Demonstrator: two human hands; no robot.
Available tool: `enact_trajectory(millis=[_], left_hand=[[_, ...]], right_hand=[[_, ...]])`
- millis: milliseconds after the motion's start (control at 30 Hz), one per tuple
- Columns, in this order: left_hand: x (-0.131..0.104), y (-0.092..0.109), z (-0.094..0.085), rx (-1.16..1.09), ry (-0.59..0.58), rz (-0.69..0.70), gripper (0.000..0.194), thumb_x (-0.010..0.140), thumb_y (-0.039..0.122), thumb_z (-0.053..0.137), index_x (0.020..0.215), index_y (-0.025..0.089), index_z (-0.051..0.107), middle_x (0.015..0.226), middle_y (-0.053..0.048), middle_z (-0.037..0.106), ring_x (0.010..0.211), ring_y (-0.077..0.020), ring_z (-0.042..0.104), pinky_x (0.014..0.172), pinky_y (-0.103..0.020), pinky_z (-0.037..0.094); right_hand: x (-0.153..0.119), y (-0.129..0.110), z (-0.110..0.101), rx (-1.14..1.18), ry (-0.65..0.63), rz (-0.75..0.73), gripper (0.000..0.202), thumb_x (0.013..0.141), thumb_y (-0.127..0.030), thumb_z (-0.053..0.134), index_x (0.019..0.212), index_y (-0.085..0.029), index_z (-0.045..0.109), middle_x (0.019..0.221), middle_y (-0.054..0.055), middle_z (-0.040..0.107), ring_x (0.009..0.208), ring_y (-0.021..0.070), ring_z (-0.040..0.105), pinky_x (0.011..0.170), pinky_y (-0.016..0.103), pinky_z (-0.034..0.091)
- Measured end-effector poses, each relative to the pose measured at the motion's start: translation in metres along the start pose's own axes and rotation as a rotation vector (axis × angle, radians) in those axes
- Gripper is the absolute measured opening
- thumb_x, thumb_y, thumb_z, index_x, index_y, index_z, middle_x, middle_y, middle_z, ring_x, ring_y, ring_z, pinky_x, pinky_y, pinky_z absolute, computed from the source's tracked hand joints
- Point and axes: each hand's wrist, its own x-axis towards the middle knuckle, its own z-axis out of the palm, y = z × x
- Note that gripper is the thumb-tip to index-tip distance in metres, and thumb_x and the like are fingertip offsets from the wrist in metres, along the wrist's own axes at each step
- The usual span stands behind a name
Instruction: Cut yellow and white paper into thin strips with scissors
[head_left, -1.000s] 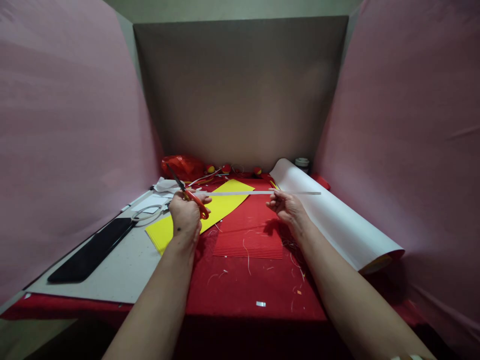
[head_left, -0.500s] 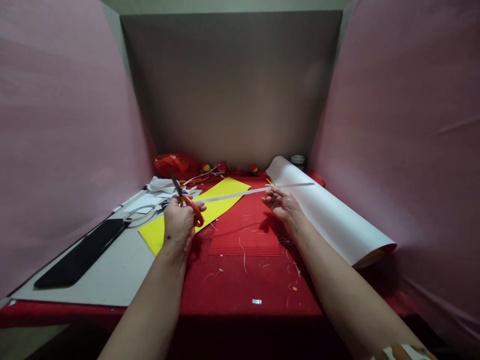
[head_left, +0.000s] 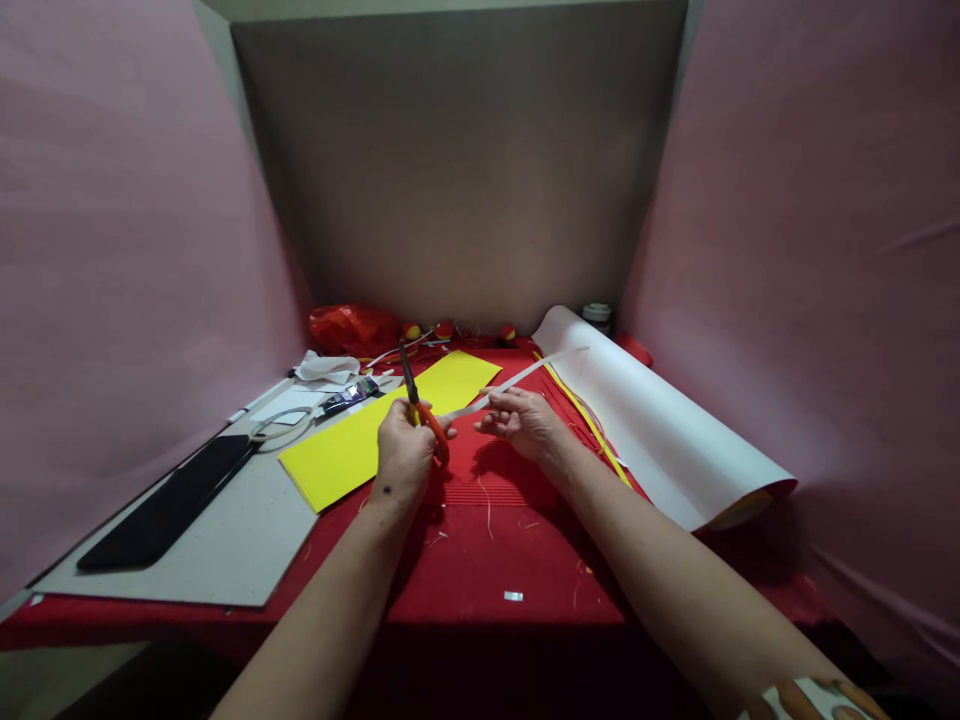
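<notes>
My left hand (head_left: 409,445) is closed around orange-handled scissors (head_left: 430,425), whose dark blades point up and away. One end of a narrow white strip (head_left: 517,380) reaches the fingers of that same hand. Farther along, my right hand (head_left: 517,418) pinches the strip between thumb and forefinger, and its free end sticks out to the upper right. Below both hands lies a red corrugated sheet (head_left: 487,490). Yellow sheets (head_left: 337,465) lie behind and left of my left hand, partly hidden by it.
A large white paper roll (head_left: 660,430) lies along the right side. On the left, a grey board (head_left: 247,550) carries a black flat object (head_left: 165,510). A red plastic bag (head_left: 352,328) and small red-and-yellow balls (head_left: 444,328) sit at the back. Pink walls flank the red-covered table.
My left hand has moved right with the scissors, and my right hand has moved left and slightly down. My hands are closer together, and the strip now slants more steeply.
</notes>
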Motion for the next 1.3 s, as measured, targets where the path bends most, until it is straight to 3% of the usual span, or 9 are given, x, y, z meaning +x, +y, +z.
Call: enact_trajectory(millis=[133,233,367,567,833,1067,1300], left_hand=[[-0.002,0.001,0.004,-0.017,0.053,0.044,0.036,0.054,0.017,0.067,0.083,0.018,0.045,0.066,0.003,0.053,0.049,-0.0139,0.059,0.038,-0.019,0.041],[-0.002,0.001,0.002,-0.037,0.077,0.052,0.035,0.054,0.016,0.066,0.082,0.018,0.045,0.066,0.003,0.053,0.048,-0.0138,0.059,0.038,-0.019,0.042],[-0.006,-0.001,-0.006,-0.049,0.01,0.012,0.032,0.056,0.015,0.063,0.083,0.018,0.046,0.065,0.002,0.055,0.053,-0.018,0.062,0.035,-0.02,0.042],[-0.015,-0.001,-0.013,-0.012,-0.062,-0.07,0.031,0.057,0.017,0.063,0.084,0.019,0.047,0.059,0.002,0.056,0.054,-0.0221,0.063,0.03,-0.021,0.04],[-0.017,-0.004,-0.005,-0.051,-0.108,-0.055,0.029,0.057,0.014,0.063,0.081,0.018,0.047,0.062,0.003,0.057,0.055,-0.0192,0.064,0.036,-0.022,0.046],[-0.017,-0.001,-0.012,-0.105,-0.124,-0.099,0.037,0.06,0.023,0.068,0.087,0.019,0.043,0.062,0.0,0.059,0.057,-0.0221,0.064,0.033,-0.026,0.046],[-0.016,0.0,-0.011,-0.068,-0.127,-0.122,0.041,0.054,0.021,0.072,0.084,0.018,0.045,0.063,0.003,0.057,0.05,-0.0163,0.061,0.034,-0.019,0.041]], right_hand=[[-0.002,0.002,0.004,0.041,-0.075,0.004,0.014,0.066,-0.013,0.066,0.078,-0.013,0.059,0.072,0.004,0.066,0.052,0.013,0.061,0.061,0.033,0.055],[0.0,0.002,0.004,0.024,-0.07,-0.026,0.008,0.069,-0.013,0.064,0.075,-0.012,0.06,0.068,0.004,0.067,0.051,0.0127,0.061,0.059,0.031,0.055],[0.006,0.002,-0.004,-0.096,0.021,-0.035,0.004,0.073,-0.011,0.058,0.07,-0.01,0.059,0.06,0.007,0.066,0.046,0.014,0.06,0.051,0.032,0.055],[0.006,0.003,-0.009,-0.121,0.079,0.009,0.004,0.072,-0.01,0.058,0.068,-0.011,0.056,0.052,0.006,0.063,0.044,0.0143,0.059,0.053,0.033,0.055],[-0.002,0.012,0.001,-0.152,-0.153,0.191,0.011,0.065,-0.015,0.068,0.07,-0.009,0.059,0.064,0.009,0.068,0.054,0.0161,0.064,0.055,0.029,0.055],[0.001,0.014,-0.001,-0.178,-0.047,0.087,0.008,0.066,-0.009,0.063,0.064,-0.011,0.055,0.047,0.002,0.059,0.048,0.0152,0.062,0.053,0.028,0.054],[0.001,0.014,0.0,-0.225,-0.002,0.04,0.006,0.065,-0.01,0.062,0.065,-0.011,0.056,0.052,0.003,0.061,0.048,0.0145,0.061,0.05,0.028,0.053]])
